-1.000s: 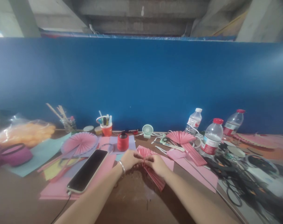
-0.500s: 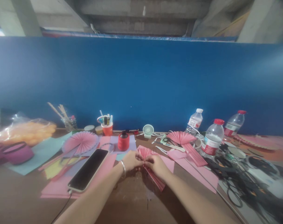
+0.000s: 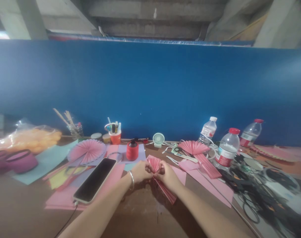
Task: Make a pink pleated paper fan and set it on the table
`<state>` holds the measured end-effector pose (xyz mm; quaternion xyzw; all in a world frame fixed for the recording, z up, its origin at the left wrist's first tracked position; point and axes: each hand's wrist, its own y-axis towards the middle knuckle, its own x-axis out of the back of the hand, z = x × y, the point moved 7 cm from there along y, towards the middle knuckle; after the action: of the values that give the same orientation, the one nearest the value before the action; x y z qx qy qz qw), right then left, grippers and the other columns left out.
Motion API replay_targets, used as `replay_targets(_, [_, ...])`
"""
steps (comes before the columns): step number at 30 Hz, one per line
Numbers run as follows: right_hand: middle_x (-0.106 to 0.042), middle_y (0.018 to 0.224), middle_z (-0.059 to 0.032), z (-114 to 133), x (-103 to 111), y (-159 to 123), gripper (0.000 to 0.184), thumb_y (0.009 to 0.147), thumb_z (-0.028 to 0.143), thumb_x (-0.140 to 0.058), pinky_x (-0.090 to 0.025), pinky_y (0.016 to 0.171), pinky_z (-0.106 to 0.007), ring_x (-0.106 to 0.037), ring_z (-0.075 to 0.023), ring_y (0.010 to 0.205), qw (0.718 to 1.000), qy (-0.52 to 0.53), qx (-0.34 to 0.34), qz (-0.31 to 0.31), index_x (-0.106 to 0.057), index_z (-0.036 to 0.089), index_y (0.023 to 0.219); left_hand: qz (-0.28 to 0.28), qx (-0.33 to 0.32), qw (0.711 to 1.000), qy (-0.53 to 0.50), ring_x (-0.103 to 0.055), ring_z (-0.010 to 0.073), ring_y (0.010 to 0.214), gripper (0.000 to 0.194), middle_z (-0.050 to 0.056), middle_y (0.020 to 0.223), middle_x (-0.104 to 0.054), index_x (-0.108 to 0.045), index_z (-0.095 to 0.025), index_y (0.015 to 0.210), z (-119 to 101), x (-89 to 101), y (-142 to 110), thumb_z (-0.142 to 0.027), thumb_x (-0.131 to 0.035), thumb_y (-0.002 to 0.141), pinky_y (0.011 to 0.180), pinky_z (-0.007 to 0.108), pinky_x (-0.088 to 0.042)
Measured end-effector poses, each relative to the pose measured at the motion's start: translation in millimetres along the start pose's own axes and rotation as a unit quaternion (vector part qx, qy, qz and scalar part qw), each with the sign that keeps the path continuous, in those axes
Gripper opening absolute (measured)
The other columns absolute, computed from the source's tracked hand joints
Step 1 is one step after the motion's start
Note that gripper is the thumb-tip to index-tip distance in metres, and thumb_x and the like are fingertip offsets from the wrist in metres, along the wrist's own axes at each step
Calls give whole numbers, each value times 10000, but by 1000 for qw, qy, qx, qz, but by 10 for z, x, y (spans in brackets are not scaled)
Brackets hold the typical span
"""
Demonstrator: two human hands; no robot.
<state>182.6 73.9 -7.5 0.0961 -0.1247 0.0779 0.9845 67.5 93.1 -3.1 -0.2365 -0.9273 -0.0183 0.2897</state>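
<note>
A pink pleated paper fan (image 3: pixel 167 192) is pinched at its middle between my two hands. Its upper pleats spread out above my fingers, while the lower pleats stay narrow and slant down to the right. My left hand (image 3: pixel 141 172), with a silver bangle at the wrist, has its fingers closed on the fan's left side. My right hand (image 3: pixel 168 176) grips from the right, thumb and fingers bent near the pinched middle. The exact fingertip contact is partly hidden. A spool of red thread (image 3: pixel 132 151) stands beyond my left hand.
Left of my arm, a phone (image 3: pixel 95 180) with a cable lies on coloured paper. A finished-looking pleated disc (image 3: pixel 86 151) is behind it. To the right are another pink fan (image 3: pixel 193 147), scissors (image 3: pixel 185 154), bottles (image 3: pixel 227 148) and tangled black cables (image 3: pixel 251 195). A small fan (image 3: pixel 158 139) stands at the back.
My right hand's fingers have risen slightly along the pleats and bent more. Both hands remain on the paper fan. The whole view has shifted a little.
</note>
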Motion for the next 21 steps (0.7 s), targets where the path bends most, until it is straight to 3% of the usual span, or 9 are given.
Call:
replay_targets(6, [-498, 542, 68, -29, 24, 26, 123, 661, 163, -499, -326, 466, -206, -477, -107, 471, 999, 37, -13, -10, -394, 205, 710, -60, -73, 988, 122, -548, 132, 632, 146, 9, 691, -621, -603, -148, 755, -166, 68, -35, -185, -532, 633, 567, 215, -408])
replay_targets(17, [-520, 538, 51, -106, 14, 53, 95, 615, 138, -510, -357, 462, -211, -514, -120, 495, 999, 30, -6, -25, -448, 190, 664, -78, -127, 957, 250, -518, 150, 603, 141, 9, 666, -596, -589, -195, 729, -209, 58, -93, -133, -482, 660, 534, 227, -338])
replay_targets(21, [-576, 591, 22, -126, 2, 53, 53, 652, 173, -491, -406, 492, -231, -559, -142, 527, 997, 73, -29, -19, -459, 192, 689, -88, -145, 951, 259, -511, 141, 616, 114, 10, 699, -592, -572, -189, 751, -262, 64, -112, -166, -467, 712, 550, 224, -344])
